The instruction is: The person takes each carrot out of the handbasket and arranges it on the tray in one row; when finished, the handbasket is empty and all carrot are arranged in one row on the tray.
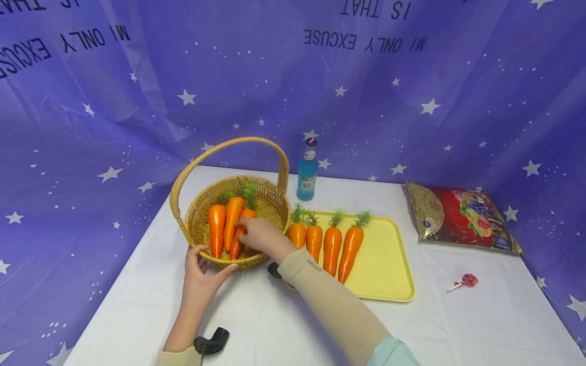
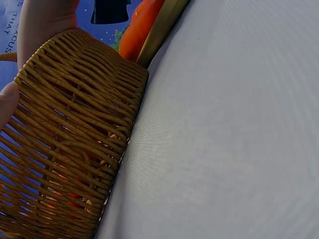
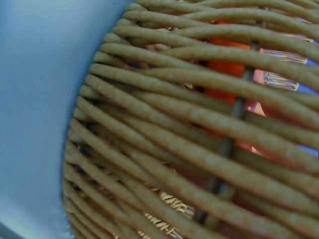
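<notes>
A wicker basket [image 1: 238,264] with a tall arched handle stands at the left of the table, holding three orange toy carrots with green tops. My left hand [image 1: 199,277] grips its near side, fingertips at the rim and thumb spread along the outer wall. In the left wrist view the thumb [image 2: 7,103] lies against the weave. Inside the basket my right hand [image 1: 263,235] pinches the rightmost carrot [image 1: 236,245], covering part of it. Beside it lie two more carrots [image 1: 216,229]. The right wrist view is filled by the basket wall [image 3: 164,114], with orange showing through the gaps.
A yellow tray [image 1: 384,259] right of the basket bears several carrots [image 1: 332,249], partly behind my right forearm. A blue bottle [image 1: 308,173] stands behind it. Farther right are a red and gold packet [image 1: 462,218] and a lollipop [image 1: 469,280]. A starry purple cloth [image 1: 366,117] hangs behind.
</notes>
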{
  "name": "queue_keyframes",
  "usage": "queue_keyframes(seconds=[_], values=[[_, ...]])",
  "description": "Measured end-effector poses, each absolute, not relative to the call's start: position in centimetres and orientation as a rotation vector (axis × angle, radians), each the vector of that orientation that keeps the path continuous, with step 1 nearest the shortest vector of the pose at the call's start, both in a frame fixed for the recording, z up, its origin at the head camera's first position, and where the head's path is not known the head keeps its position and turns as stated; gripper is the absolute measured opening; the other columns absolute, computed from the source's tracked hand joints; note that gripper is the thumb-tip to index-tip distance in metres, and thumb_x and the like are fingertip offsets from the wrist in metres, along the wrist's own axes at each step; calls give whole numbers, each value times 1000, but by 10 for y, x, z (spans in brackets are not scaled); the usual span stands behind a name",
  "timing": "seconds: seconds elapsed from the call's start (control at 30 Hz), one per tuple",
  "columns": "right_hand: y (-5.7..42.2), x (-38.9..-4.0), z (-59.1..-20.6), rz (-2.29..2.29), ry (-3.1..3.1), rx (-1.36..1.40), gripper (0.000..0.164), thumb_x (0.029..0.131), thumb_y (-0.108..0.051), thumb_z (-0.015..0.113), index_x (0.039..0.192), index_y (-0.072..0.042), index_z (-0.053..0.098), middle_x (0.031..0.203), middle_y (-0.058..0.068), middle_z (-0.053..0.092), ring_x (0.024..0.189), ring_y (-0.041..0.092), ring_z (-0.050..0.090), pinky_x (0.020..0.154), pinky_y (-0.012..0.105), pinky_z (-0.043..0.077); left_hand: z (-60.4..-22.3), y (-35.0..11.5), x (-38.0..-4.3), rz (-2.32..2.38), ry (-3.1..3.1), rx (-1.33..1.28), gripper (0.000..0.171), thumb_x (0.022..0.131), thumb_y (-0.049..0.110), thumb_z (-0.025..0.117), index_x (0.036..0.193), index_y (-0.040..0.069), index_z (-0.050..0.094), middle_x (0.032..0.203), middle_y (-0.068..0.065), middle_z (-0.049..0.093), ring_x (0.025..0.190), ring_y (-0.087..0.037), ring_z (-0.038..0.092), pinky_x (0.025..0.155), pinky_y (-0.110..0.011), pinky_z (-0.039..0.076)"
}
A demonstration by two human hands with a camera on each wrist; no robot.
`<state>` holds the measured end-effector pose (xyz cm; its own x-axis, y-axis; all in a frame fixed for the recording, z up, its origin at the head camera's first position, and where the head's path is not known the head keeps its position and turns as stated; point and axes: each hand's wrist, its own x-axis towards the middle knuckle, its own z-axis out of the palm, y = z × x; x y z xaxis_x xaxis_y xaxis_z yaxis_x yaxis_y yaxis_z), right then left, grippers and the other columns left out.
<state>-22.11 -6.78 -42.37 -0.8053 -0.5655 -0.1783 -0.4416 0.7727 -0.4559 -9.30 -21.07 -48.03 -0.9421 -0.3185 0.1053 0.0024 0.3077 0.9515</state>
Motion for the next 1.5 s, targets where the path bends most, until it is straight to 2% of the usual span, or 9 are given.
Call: queue_keyframes(seconds=[0.07,0.17,0.27,0.47,0.77,0.9,1.03,1.33,1.5], values=[[-67,-221,-424,-618,2646,-765,40,96,-29,59,135,-20,56,72,-3,60,59,12,49,54,24,44,-480,-210,-93,-1675,-2309,296,80,74,20,85,130,2,30,140,-15,26,134,-31,27,110,-51,31],[-66,-222,-423,-679,2637,-756,38,96,-27,58,133,-19,59,64,-4,56,54,11,49,52,24,43,-479,-210,-93,-1674,-2315,308,81,75,22,85,130,2,30,140,-16,25,133,-33,29,110,-51,31],[-65,-222,-423,-699,2640,-759,36,96,-28,57,131,-20,60,69,-5,60,57,11,52,55,24,45,-479,-210,-93,-1674,-2320,318,81,75,23,85,130,1,30,140,-16,25,133,-34,29,110,-51,31],[-66,-221,-422,-650,2631,-781,37,96,-31,58,132,-21,60,93,-7,66,73,13,55,66,24,46,-478,-210,-92,-1681,-2321,318,80,75,23,85,130,1,30,141,-16,24,133,-33,29,110,-51,31],[-67,-223,-423,-716,2648,-746,31,96,-28,59,125,-21,65,95,-7,66,68,12,54,58,23,45,-476,-210,-91,-1685,-2323,322,80,75,24,85,129,2,30,144,-16,22,133,-33,29,111,-51,30],[-67,-223,-423,-661,2637,-772,33,96,-29,59,128,-21,63,97,-7,66,74,12,55,65,23,47,-477,-211,-91,-1682,-2338,333,80,75,26,85,129,2,30,147,-16,20,134,-35,28,111,-51,30],[-67,-222,-423,-623,2631,-806,35,96,-30,59,130,-22,62,105,-7,67,82,11,55,73,24,47,-479,-211,-92,-1674,-2339,331,80,75,25,85,129,2,30,148,-18,19,134,-36,28,111,-51,30],[-65,-222,-423,-772,2645,-752,27,95,-27,59,121,-20,67,90,-6,66,64,12,53,56,23,45,-479,-211,-92,-1681,-2331,328,80,75,26,85,129,2,31,147,-17,20,134,-35,28,111,-50,30],[-64,-222,-424,-836,2668,-734,24,94,-29,62,116,-20,67,90,-6,66,68,11,55,60,23,47,-479,-211,-92,-1685,-2330,328,81,75,26,85,130,2,31,148,-17,19,134,-35,28,111,-50,31]])
